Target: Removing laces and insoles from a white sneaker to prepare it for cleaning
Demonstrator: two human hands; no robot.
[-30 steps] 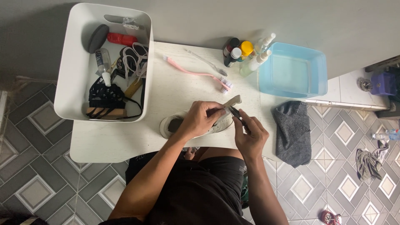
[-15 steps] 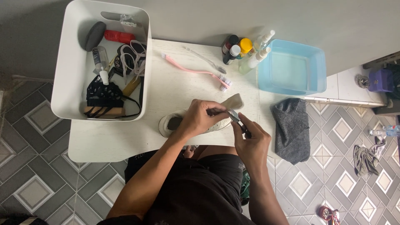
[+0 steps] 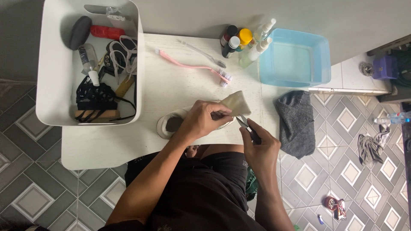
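Low in the frame, the right hand [image 3: 260, 147] is closed around a slim dark tool [image 3: 247, 127] whose tip points up toward a tan insole [image 3: 236, 102]. Just left of it, the left hand [image 3: 201, 119] presses down on a pale shoe [image 3: 171, 124] lying on the white table [image 3: 171, 85] at centre frame, its fingers pinching the lower edge of the insole, which stands up out of the shoe. A dark grey cloth [image 3: 295, 122] hangs off the table edge at right. Further up lie a pink toothbrush [image 3: 192, 66], a cluster of small bottles [image 3: 242, 40] and a blue basin [image 3: 295, 57] at upper right. A white bin [image 3: 53, 85] of supplies fills the upper left.
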